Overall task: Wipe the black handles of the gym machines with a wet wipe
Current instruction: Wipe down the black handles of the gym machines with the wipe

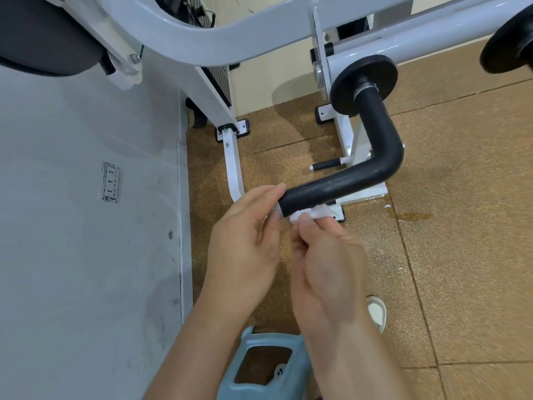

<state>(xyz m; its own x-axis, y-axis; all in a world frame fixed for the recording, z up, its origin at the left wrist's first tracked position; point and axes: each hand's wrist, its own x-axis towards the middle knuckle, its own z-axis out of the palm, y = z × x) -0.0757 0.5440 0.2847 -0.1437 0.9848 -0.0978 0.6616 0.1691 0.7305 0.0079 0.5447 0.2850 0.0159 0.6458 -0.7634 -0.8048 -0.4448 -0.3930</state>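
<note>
Both hands at the black handle (346,183) tip: left hand (245,241) pinching it, right hand (326,264) gripping the wet wipe (311,212).

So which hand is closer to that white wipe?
Right. The right hand pinches the wet wipe under the black handle; the left hand grips the handle's end beside it.

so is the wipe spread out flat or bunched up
Bunched up. The wet wipe is a crumpled white wad pinched by the right hand under the end of the black handle.
</note>
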